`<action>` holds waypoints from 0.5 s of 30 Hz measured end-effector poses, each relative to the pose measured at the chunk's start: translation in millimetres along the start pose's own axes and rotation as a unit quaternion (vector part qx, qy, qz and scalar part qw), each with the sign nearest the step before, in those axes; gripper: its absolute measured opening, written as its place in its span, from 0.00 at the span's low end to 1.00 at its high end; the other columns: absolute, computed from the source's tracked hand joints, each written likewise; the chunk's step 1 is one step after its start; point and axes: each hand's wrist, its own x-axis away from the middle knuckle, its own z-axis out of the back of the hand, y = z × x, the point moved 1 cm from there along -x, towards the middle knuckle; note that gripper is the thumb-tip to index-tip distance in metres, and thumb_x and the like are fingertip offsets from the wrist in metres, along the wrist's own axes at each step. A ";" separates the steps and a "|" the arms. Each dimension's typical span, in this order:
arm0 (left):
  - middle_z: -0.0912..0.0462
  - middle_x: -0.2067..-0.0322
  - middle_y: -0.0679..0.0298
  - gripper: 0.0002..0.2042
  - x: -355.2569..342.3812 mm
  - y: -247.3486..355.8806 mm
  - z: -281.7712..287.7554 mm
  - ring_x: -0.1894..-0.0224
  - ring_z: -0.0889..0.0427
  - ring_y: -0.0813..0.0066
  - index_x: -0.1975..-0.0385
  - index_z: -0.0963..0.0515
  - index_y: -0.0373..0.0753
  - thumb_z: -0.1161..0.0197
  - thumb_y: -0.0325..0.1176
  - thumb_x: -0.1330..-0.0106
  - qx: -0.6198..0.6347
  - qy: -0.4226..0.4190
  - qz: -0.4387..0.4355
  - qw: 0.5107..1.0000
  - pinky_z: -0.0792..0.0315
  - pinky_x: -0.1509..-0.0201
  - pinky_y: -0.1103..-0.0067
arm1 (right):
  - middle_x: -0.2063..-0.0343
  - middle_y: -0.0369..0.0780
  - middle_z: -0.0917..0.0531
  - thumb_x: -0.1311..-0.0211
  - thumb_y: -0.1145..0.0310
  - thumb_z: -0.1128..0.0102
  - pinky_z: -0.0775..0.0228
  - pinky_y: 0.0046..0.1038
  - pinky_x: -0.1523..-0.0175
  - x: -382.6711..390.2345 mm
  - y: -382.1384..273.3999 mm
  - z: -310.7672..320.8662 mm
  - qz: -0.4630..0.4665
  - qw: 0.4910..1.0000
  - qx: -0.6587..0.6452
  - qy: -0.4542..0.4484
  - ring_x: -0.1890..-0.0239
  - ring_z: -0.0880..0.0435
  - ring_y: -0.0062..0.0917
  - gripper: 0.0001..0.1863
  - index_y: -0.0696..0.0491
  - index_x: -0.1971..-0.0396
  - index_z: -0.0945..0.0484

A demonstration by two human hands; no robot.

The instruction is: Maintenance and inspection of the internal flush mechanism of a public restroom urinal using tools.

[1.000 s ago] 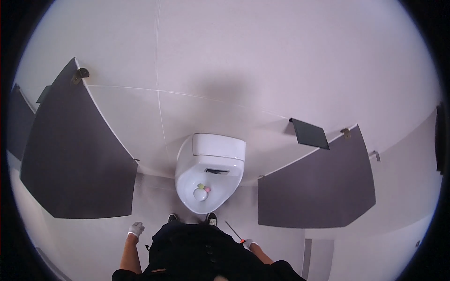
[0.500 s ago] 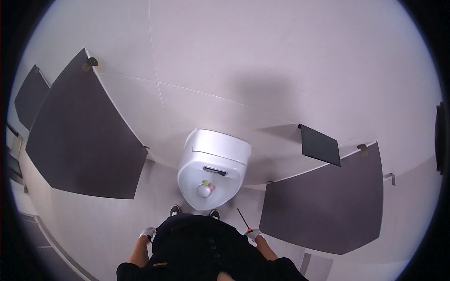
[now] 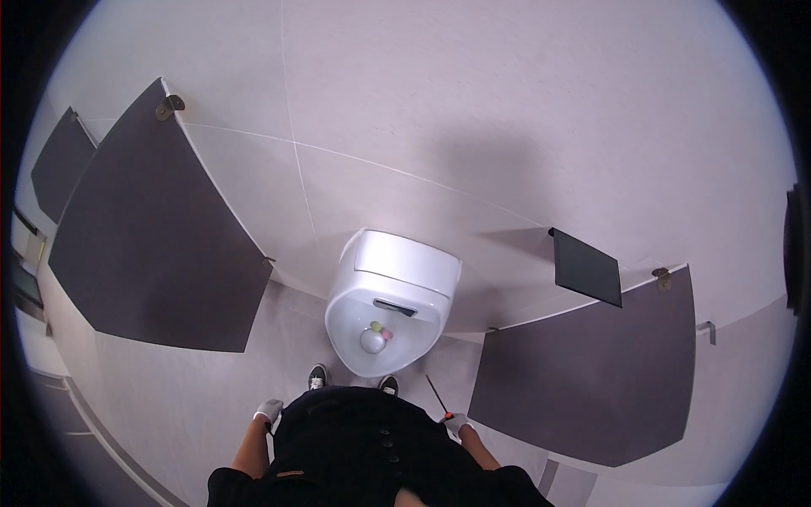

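Note:
My right hand [image 3: 456, 422], in a pale glove, is closed around a long screwdriver [image 3: 436, 395]. Its thin dark shaft slants up and left past the glove, with a bit of red-orange showing at the grip. On the other side, my left hand [image 3: 269, 411], also gloved, hangs curled beside my dark clothing; whatever it may hold is hidden. Ahead of me a white urinal [image 3: 404, 255] is mounted on the wall, apart from both hands. Inside its bowl lie a green ball [image 3: 376, 326] and a pink ball [image 3: 387, 335], next to a round white drain cover [image 3: 372, 341].
Dark grey partitions stand on the left [image 3: 160, 228] and right [image 3: 591, 372] of the urinal. A small black shelf [image 3: 587, 268] juts from the wall at the upper right. My shoes [image 3: 318, 377] are on the grey floor below the bowl.
The view has shifted slightly, so the urinal and partitions sit a little further right in it. Both hands keep nearly the same pose, the screwdriver still in the right.

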 end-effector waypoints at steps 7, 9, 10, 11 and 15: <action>0.19 0.64 0.63 0.18 15.2 4.3 16.6 0.63 0.23 0.72 0.54 0.24 0.38 0.50 0.42 0.35 0.209 0.015 0.088 0.974 0.30 0.58 0.77 | 0.70 0.38 0.16 0.56 0.56 0.29 0.27 0.28 0.58 -27.1 21.4 -28.7 0.000 1.000 -0.015 -0.008 0.66 0.20 0.21 0.20 0.53 0.65 0.18; 0.19 0.64 0.64 0.18 19.1 24.0 35.8 0.63 0.23 0.71 0.54 0.24 0.38 0.50 0.42 0.36 0.236 0.016 0.075 0.969 0.30 0.59 0.76 | 0.70 0.38 0.16 0.57 0.57 0.29 0.27 0.29 0.58 -51.4 43.7 -44.4 0.028 0.993 -0.112 -0.028 0.66 0.20 0.22 0.19 0.53 0.66 0.18; 0.20 0.63 0.64 0.18 24.8 40.2 49.2 0.63 0.23 0.71 0.54 0.24 0.37 0.50 0.42 0.35 0.277 0.014 0.142 0.950 0.30 0.59 0.76 | 0.70 0.38 0.16 0.57 0.57 0.29 0.27 0.29 0.58 -48.7 36.8 -41.7 0.029 0.993 -0.108 -0.026 0.66 0.20 0.22 0.19 0.53 0.66 0.18; 0.20 0.63 0.64 0.18 30.6 49.6 58.9 0.62 0.24 0.72 0.54 0.24 0.37 0.50 0.42 0.35 0.314 0.011 0.209 0.926 0.30 0.59 0.76 | 0.69 0.38 0.16 0.57 0.57 0.29 0.28 0.29 0.58 -39.9 27.5 -40.4 0.045 0.995 -0.090 -0.027 0.66 0.20 0.23 0.20 0.53 0.65 0.18; 0.21 0.62 0.61 0.17 30.3 42.8 62.6 0.59 0.23 0.68 0.55 0.24 0.36 0.51 0.40 0.36 0.316 0.016 0.180 0.931 0.30 0.56 0.76 | 0.68 0.38 0.16 0.56 0.58 0.29 0.28 0.29 0.56 -34.2 21.8 -44.1 0.045 0.993 -0.105 -0.039 0.65 0.20 0.24 0.20 0.52 0.64 0.17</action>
